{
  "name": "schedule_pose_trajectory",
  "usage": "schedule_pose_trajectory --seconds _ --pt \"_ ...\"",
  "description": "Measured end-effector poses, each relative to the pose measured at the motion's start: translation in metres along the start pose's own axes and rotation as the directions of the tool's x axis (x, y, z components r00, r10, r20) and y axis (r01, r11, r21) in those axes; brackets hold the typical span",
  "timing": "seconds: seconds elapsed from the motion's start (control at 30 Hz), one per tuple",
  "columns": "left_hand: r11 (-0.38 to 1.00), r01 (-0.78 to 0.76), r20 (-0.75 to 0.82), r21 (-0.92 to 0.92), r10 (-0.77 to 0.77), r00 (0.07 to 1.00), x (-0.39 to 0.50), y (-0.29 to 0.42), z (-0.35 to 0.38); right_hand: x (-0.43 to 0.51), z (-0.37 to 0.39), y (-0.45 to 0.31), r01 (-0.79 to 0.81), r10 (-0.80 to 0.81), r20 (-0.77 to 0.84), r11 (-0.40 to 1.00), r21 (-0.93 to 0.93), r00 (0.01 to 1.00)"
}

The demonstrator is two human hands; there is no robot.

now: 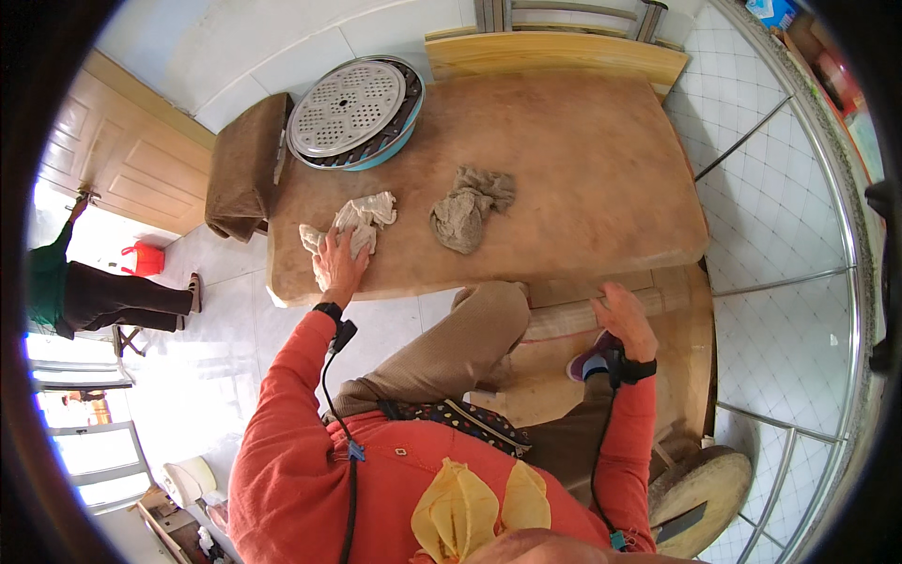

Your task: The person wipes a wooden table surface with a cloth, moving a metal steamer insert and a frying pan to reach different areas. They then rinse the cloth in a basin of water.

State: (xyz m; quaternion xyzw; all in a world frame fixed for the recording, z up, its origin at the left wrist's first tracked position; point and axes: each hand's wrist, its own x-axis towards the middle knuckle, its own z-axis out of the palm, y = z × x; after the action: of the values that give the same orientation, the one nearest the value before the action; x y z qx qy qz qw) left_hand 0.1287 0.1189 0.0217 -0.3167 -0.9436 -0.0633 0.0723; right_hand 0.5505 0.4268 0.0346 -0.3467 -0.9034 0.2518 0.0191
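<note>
My left hand rests on a crumpled white cloth near the left end of a brown-topped table. Whether its fingers grip the cloth cannot be told. To the right of it, untouched, a bunched grey-brown cloth lies on the tabletop. My right hand is low at the table's front edge, above a wooden surface and a light rolled or folded sheet; its fingers are curled and partly hidden. Each wrist wears a black band with a cable.
At the back left stand a perforated metal steamer tray over a blue basin and a brown draped cloth. Wooden boards lean behind the table. A tiled cabinet runs along the right. Another person stands at the door, far left.
</note>
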Motion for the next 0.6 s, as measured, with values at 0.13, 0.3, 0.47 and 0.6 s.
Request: schedule_pose_trajectory --seconds 0.13,0.3,0.47,0.6 --pt "0.979 -0.171 -0.012 -0.109 0.171 0.985 0.012 0.058 0.006 -0.003 -0.004 -0.001 -0.027 0.027 0.021 1.000 -0.010 0.999" --pt "0.922 -0.202 0.083 -0.331 0.242 0.967 0.025 0.180 0.025 -0.008 -0.006 -0.003 -0.059 0.059 0.035 0.998 -0.022 0.998" --pt "0.880 -0.238 0.151 -0.410 0.323 0.934 0.065 0.307 0.039 -0.014 -0.011 0.000 -0.050 0.050 0.019 0.999 -0.001 0.999" --pt "0.833 -0.357 0.135 -0.423 0.448 0.884 0.079 0.344 0.052 -0.017 -0.017 0.001 -0.080 0.081 -0.037 0.997 0.018 0.996"
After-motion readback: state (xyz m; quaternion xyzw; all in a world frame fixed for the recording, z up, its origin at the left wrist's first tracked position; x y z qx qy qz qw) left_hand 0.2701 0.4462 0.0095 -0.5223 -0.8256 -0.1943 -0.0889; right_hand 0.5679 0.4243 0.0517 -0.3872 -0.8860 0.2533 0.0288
